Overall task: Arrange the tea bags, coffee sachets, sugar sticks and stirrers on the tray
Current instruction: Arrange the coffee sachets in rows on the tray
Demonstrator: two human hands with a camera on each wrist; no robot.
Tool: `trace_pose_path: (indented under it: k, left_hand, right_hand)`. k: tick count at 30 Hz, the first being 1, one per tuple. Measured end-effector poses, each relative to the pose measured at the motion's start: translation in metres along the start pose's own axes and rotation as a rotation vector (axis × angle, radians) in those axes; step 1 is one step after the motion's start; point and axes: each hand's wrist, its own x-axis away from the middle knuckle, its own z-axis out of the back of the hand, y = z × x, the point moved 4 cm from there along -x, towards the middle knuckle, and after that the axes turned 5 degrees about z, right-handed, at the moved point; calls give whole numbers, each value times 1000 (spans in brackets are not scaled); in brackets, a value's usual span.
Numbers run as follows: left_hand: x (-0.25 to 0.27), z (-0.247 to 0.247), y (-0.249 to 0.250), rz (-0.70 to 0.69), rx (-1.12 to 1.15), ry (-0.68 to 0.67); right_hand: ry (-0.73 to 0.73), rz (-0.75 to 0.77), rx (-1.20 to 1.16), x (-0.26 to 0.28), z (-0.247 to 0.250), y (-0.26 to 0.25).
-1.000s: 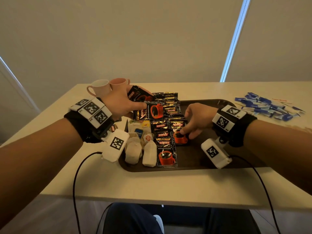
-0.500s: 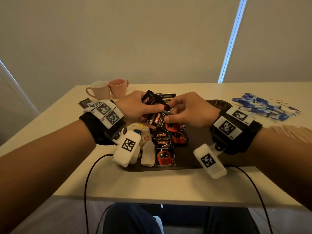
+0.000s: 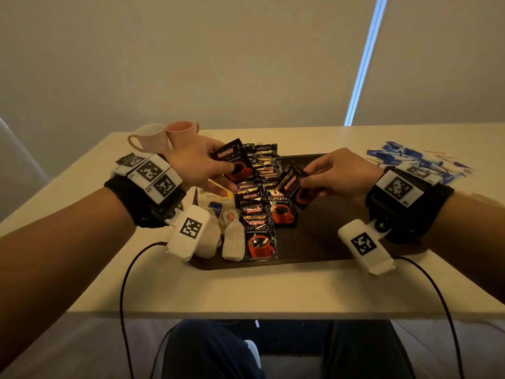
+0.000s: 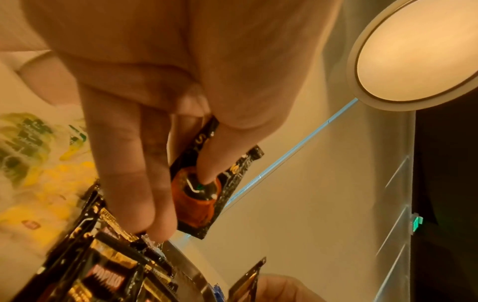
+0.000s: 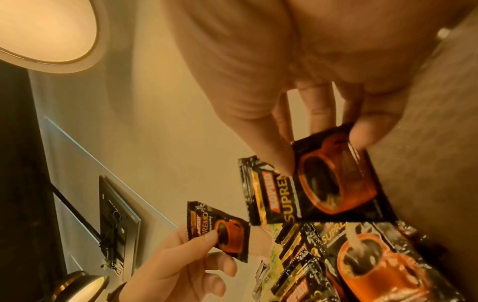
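At the near edge of the desk [image 3: 246,291], the dark tray [image 3: 322,242] carried white tea bags [image 3: 233,242] at its near-left corner, with Kopiko coffee sachets [image 3: 259,236] laid overlapping in a column just beside them, running toward the far rim. A second short column of sachets lay touching the first on its right. Above the tray, the right hand [image 3: 338,173] pinched one coffee sachet [image 3: 293,184] by its edge between thumb and fingers, tilted, clear of the laid rows. The left hand [image 3: 196,165] gripped another sachet [image 3: 235,160], thumb pressed on its printed cup, held raised over the far-left part of the tray. Blue sugar sticks [image 3: 410,160] lay in a loose heap on the desk, right of the tray. At the far left corner stood a white mug [image 3: 149,138] and a pink mug [image 3: 181,132], touching.
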Motion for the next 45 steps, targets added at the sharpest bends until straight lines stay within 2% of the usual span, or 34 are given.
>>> trace_pose_path:
  k: [4,9,12,21,28,31,33,35,38,42,45]
  left_hand:
    - [0,-2,1,-16,2,-28]
    - [-1,-1,-1,-24,-6,-52]
    - [-1,1,-2,-18,7,-64]
    - [0,7,-6,-27,-38,-53]
    - [-3,3,-7,-51,-181,-33]
    - [-3,0,-6,-83,-217,-4]
    - [-3,-3,-5,-99,-211,-18]
    - [-3,-8,-2,-105,-196,-46]
    - [-4,-15,0,-121,-163,-78]
    - [-1,-27,2,-167,-105,-120]
    - [3,-23,4,-162,-61,-81]
  right_hand:
    - [-223,-125,-10,3,-11,7]
    - [-309,-165,273,-1,-23,17]
    - [-347,-208,300,-7,-27,21]
    - [-311,-247,235,-26,-36,16]
    - [-306,-259,227,-21,-36,21]
    - [-209,-169,232,-21,-24,14]
    - [-150,-14,174,-17,-18,1]
    - [-177,155,31,-7,-19,-17]
    - [-238,284,-93,6,-29,-31]
    - [-187,323,-70,9,-33,-30]
    - [-218,230,-17,7,-23,-22]
